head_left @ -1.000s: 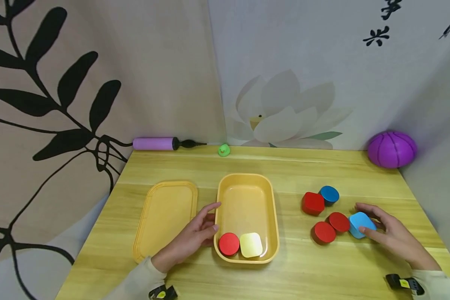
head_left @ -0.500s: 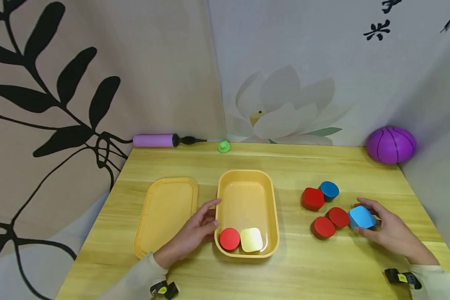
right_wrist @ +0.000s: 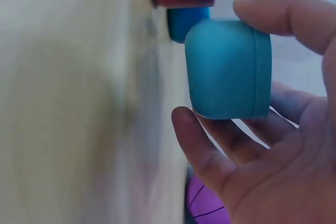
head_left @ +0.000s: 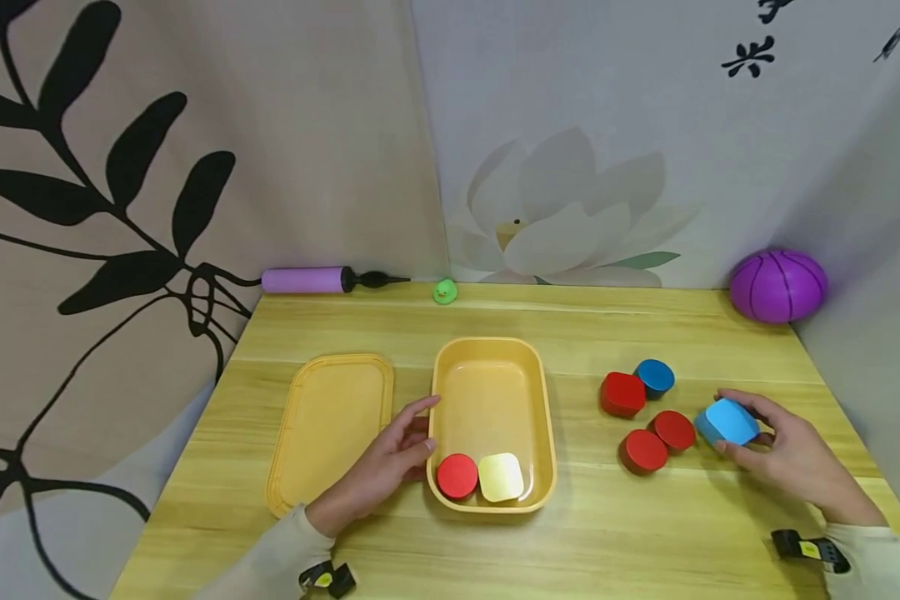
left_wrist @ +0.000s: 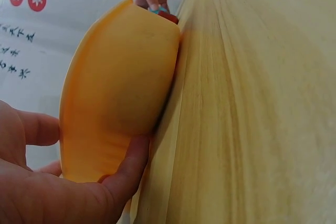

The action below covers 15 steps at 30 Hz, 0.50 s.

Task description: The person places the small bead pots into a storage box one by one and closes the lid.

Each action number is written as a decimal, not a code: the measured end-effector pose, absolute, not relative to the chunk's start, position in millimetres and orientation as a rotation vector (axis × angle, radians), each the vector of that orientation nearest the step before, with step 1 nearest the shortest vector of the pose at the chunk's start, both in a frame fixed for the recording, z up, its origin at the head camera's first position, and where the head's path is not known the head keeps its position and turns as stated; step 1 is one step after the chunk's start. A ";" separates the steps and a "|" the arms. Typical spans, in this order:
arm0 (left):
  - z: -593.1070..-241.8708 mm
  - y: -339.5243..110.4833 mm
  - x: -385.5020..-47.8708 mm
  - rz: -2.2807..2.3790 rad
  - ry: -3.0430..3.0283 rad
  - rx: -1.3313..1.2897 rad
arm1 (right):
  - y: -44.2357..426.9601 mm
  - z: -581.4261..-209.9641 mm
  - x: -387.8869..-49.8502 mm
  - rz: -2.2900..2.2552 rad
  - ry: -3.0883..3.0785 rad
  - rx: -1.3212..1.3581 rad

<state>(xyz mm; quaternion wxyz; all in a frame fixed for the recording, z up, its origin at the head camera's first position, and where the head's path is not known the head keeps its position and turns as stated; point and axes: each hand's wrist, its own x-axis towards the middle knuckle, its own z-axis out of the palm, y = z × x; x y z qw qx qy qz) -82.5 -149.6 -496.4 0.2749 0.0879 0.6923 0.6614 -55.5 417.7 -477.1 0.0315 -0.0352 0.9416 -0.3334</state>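
Light-blue block [head_left: 727, 422] is clamped between thumb and fingers of your right hand [head_left: 798, 450], just beside two round red blocks [head_left: 643, 451], apparently off the counter [head_left: 645, 542]. Squeeze evenly, level its tilt; your left hand [head_left: 378, 467], grip relaxed, rests against the tray [head_left: 487, 392].

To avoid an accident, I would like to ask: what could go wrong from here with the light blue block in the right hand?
The light blue block might slip, since the right hand holds it only between its fingers. It could also knock the round red block close beside it. The yellow tray may slide if bumped, as the left hand touches just one side.
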 end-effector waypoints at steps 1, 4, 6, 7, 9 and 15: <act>-496.1 -149.7 -82.3 1.776 1.866 0.235 | 417.2 -475.5 -55.9 -1.045 2.915 -0.122; -495.1 -149.9 -81.5 1.776 1.876 0.236 | 413.2 -470.2 -57.0 -1.108 2.948 -0.205; -495.0 -150.1 -81.1 1.777 1.876 0.239 | 407.9 -466.2 -57.4 -1.139 2.959 -0.271; -495.1 -150.3 -81.0 1.779 1.874 0.239 | 404.3 -464.0 -57.5 -1.148 2.965 -0.295; -494.7 -150.4 -80.6 1.783 1.866 0.237 | 396.1 -459.7 -58.0 -1.150 2.974 -0.357; -494.2 -148.7 -79.8 1.779 1.871 0.246 | 370.2 -441.5 -64.8 -1.096 3.026 -0.509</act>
